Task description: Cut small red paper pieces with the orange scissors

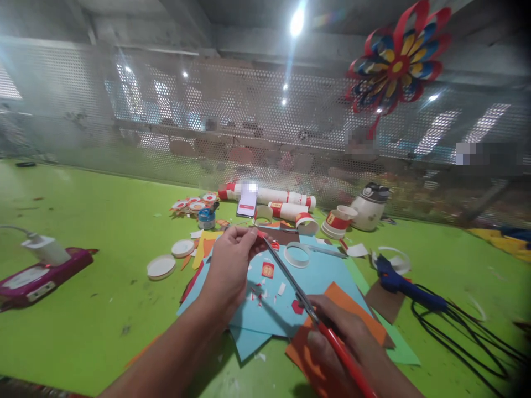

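Note:
My left hand (229, 258) is closed, thumb against fingers, on a small piece of red paper (261, 234). In my right hand (350, 326) is a pair of scissors (295, 284) with red handles; the blades point up and left, and their tips reach the red paper. Under both hands lie light blue paper sheets (332, 276). On them are a red square with a gold print (267, 270), a small red cut shape (297, 307) and several tiny red and white scraps. An orange sheet (302, 348) lies partly beneath my right hand.
A blue glue gun (409, 287) with a coiled black cord is at right. A purple power strip (45, 276) lies at left. Behind the papers are a lit phone (248, 202), red-and-white paper tubes (286, 198), paper cups (336, 224), a white kettle-like pot (370, 210) and a blue jar (206, 219).

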Motion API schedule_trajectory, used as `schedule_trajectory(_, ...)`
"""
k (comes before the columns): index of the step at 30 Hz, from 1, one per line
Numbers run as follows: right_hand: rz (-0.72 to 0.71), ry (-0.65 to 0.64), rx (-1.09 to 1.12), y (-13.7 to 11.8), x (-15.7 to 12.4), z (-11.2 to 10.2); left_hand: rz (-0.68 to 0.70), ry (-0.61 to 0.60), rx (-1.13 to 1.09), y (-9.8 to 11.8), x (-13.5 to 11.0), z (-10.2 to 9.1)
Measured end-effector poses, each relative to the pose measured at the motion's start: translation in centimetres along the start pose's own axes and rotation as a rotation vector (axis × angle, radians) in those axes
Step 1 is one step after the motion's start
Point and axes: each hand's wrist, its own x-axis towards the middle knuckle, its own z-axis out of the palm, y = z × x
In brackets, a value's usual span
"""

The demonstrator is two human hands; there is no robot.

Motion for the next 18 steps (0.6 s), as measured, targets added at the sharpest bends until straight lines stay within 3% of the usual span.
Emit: schedule_trajectory(18,0.008,0.002,-0.032,-0.02,0.01,-0.1,-0.006,0.012,-0.033,0.01,-0.02,0.22)
